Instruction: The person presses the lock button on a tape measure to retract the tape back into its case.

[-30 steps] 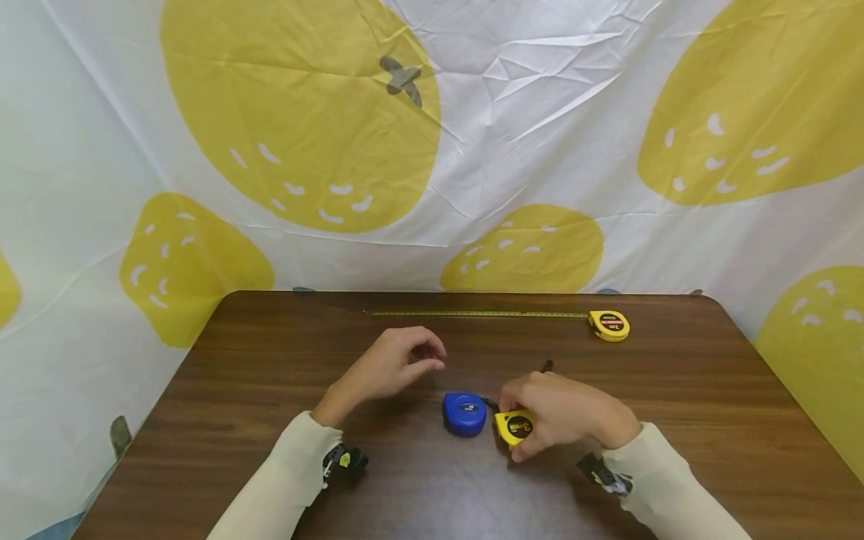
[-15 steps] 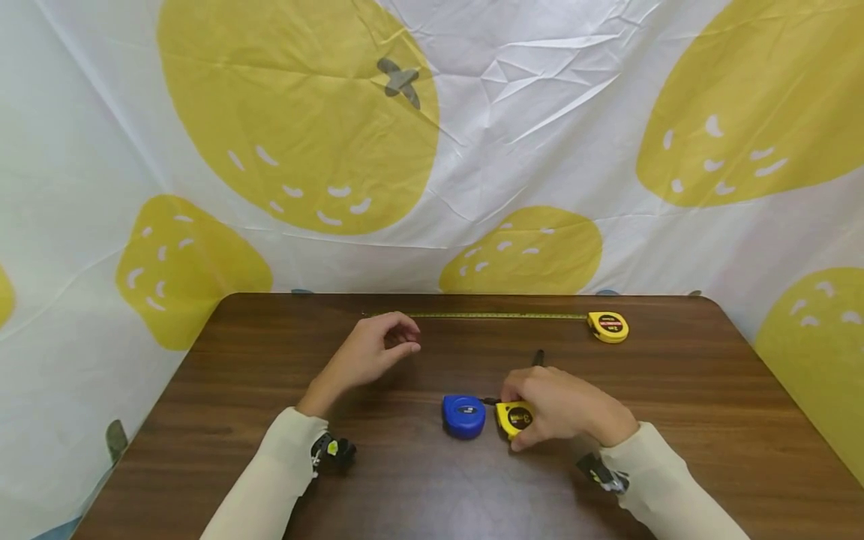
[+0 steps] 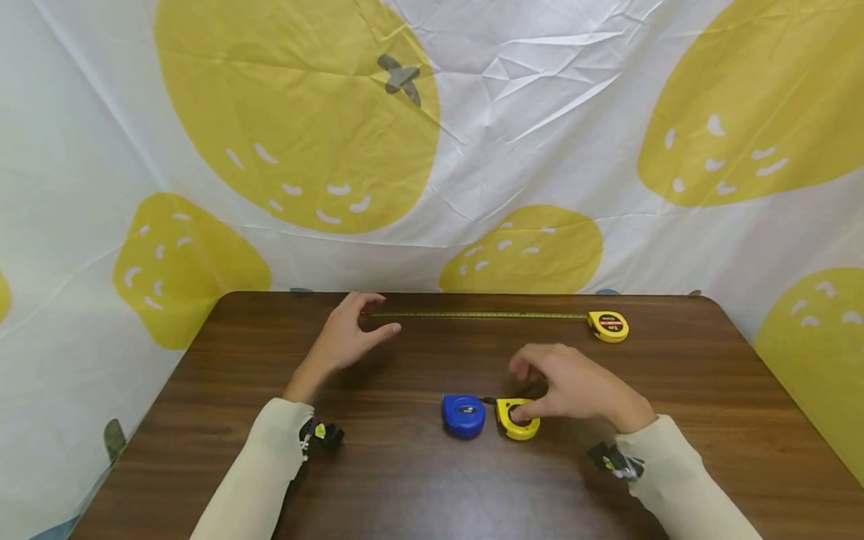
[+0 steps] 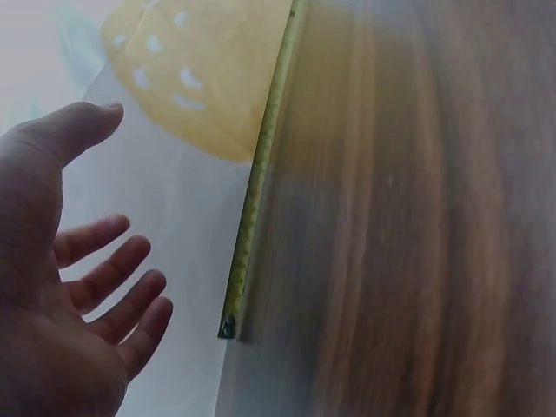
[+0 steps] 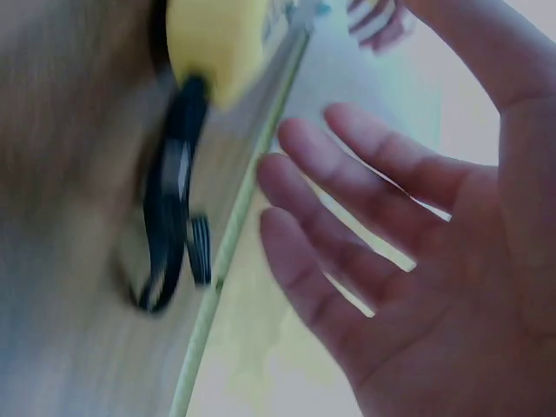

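My left hand (image 3: 340, 337) hovers at the left end of an extended tape measure blade (image 3: 486, 315), thumb and fingers spread; in the left wrist view the blade (image 4: 261, 178) runs past the hand, its end hook beside the fingertips. The blade comes from a yellow tape measure (image 3: 608, 327) at the back right. My right hand (image 3: 574, 386) is over a nearer yellow tape measure (image 3: 511, 431), thumb overlapping its case, fingers loose around nothing. In the right wrist view a black wrist strap (image 5: 169, 182) hangs from that yellow case (image 5: 213, 43).
A blue tape measure (image 3: 463, 417) lies just left of the nearer yellow one, a short black strap (image 3: 487, 400) between them. The brown wooden table (image 3: 418, 495) ends at the back against a fruit-print cloth (image 3: 378, 255).
My left hand has moved left and back to the blade's end and spread wider. The right hand has let go of the nearer yellow tape measure and lifted off it.
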Available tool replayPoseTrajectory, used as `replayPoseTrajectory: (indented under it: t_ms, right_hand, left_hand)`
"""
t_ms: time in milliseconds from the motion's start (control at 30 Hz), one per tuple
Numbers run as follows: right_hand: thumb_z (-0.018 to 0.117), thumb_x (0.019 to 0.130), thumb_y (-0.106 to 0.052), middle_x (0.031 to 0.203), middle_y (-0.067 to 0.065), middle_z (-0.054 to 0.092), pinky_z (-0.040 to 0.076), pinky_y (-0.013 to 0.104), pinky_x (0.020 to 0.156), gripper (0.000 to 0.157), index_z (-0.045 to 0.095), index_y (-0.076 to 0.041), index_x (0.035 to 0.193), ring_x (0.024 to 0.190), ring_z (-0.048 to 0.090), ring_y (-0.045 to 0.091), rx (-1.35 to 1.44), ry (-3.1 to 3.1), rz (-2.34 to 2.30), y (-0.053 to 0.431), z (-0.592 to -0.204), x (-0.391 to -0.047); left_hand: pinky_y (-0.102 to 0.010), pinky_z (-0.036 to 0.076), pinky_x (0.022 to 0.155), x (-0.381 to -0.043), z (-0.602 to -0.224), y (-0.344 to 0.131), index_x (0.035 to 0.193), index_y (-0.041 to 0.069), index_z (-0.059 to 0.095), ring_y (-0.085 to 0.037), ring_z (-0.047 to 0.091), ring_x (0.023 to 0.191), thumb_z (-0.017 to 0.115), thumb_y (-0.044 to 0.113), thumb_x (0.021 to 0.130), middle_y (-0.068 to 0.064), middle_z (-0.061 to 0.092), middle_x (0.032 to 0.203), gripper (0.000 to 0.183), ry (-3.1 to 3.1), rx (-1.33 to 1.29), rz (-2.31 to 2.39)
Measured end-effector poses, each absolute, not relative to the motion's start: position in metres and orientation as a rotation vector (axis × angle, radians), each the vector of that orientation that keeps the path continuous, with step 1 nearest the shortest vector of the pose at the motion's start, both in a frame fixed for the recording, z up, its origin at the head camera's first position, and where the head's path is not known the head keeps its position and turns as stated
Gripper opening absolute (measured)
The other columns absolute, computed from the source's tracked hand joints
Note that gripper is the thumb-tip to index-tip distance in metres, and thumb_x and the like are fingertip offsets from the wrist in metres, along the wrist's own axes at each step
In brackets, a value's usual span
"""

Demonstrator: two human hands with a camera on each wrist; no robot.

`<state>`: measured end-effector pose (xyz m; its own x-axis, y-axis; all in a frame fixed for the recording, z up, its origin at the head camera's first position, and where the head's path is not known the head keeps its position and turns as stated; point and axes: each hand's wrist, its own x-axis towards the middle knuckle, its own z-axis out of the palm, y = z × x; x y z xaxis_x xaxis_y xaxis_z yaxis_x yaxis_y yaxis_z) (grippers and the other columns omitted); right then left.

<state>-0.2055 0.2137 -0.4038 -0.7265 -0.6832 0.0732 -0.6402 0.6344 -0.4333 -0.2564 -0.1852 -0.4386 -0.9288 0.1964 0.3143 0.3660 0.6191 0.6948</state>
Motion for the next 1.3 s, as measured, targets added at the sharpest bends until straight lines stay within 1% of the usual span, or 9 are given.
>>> replayPoseTrajectory:
  t_ms: [233,433,500,567,633,733,867,933,1300]
  right_hand:
    - [0.096,0.088,-0.040,0.118,0.006,0.074,0.057,0.051,0.092,0.060,0.070,-0.007,0.130,0.109,0.069,0.028,-0.884,2.999,-0.896,0.261,-0.398,-0.224]
    - [0.092,0.093,-0.037,0.134,0.017,0.071,0.054,0.042,0.091,0.067,0.064,-0.004,0.144,0.116,0.068,0.038,-0.517,3.139,-1.072,0.307,-0.402,-0.236]
    - [0.090,0.095,-0.039,0.140,0.022,0.067,0.054,0.047,0.092,0.073,0.060,-0.001,0.149,0.119,0.067,0.044,-0.417,3.144,-1.088,0.319,-0.403,-0.239]
    - [0.089,0.096,-0.041,0.147,0.027,0.062,0.052,0.058,0.096,0.077,0.057,0.001,0.152,0.127,0.062,0.050,-0.344,3.134,-1.084,0.328,-0.405,-0.241]
    - [0.087,0.097,-0.042,0.153,0.031,0.057,0.045,0.071,0.103,0.081,0.053,0.002,0.155,0.137,0.053,0.055,-0.296,3.127,-1.045,0.334,-0.408,-0.243]
    - [0.085,0.097,-0.046,0.160,0.033,0.049,0.037,0.078,0.109,0.088,0.048,0.002,0.160,0.146,0.042,0.059,-0.229,3.082,-0.998,0.341,-0.414,-0.247]
    - [0.082,0.098,-0.052,0.165,0.037,0.041,0.034,0.080,0.111,0.096,0.039,0.001,0.166,0.149,0.036,0.063,-0.186,2.996,-0.930,0.348,-0.422,-0.252]
    - [0.080,0.099,-0.054,0.165,0.038,0.039,0.033,0.081,0.112,0.099,0.036,0.001,0.168,0.149,0.034,0.064,-0.189,2.968,-0.897,0.350,-0.425,-0.254]
    - [0.079,0.100,-0.052,0.161,0.040,0.042,0.034,0.078,0.113,0.098,0.035,0.005,0.166,0.146,0.038,0.064,-0.220,2.943,-0.841,0.349,-0.430,-0.255]
  left_hand:
    - [-0.058,0.046,0.109,-0.263,-0.440,-0.196,0.144,-0.004,0.063,-0.045,0.058,0.128,0.088,0.034,0.093,-0.024,0.062,0.142,0.068,-2.641,-0.408,-1.213]
    - [-0.061,0.043,0.112,-0.267,-0.442,-0.206,0.148,-0.007,0.058,-0.048,0.055,0.132,0.084,0.031,0.095,-0.028,0.058,0.148,0.070,-2.672,-0.398,-1.198]
    - [-0.061,0.042,0.113,-0.269,-0.442,-0.209,0.150,-0.006,0.057,-0.048,0.054,0.133,0.084,0.032,0.096,-0.028,0.057,0.150,0.072,-2.689,-0.391,-1.196]
    - [-0.061,0.042,0.114,-0.270,-0.441,-0.212,0.152,-0.006,0.055,-0.047,0.053,0.134,0.083,0.033,0.096,-0.028,0.056,0.151,0.074,-2.704,-0.381,-1.195]
    - [-0.061,0.042,0.115,-0.270,-0.442,-0.214,0.154,-0.006,0.053,-0.047,0.053,0.136,0.083,0.035,0.096,-0.028,0.055,0.152,0.077,-2.718,-0.371,-1.199]
    - [-0.059,0.041,0.117,-0.276,-0.451,-0.219,0.154,-0.007,0.053,-0.047,0.053,0.138,0.083,0.043,0.095,-0.028,0.056,0.153,0.083,-2.721,-0.375,-1.191]
    - [-0.059,0.039,0.120,-0.287,-0.468,-0.227,0.159,-0.005,0.048,-0.047,0.051,0.144,0.083,0.056,0.092,-0.026,0.055,0.158,0.097,-2.769,-0.381,-1.169]
    - [-0.055,0.040,0.120,-0.297,-0.484,-0.232,0.163,-0.003,0.046,-0.043,0.053,0.145,0.083,0.062,0.091,-0.023,0.055,0.160,0.103,-2.789,-0.392,-1.137]
    - [-0.062,0.040,0.120,-0.274,-0.459,-0.222,0.166,-0.008,0.036,-0.051,0.048,0.148,0.082,0.054,0.094,-0.034,0.047,0.163,0.106,-2.917,-0.401,-1.234]
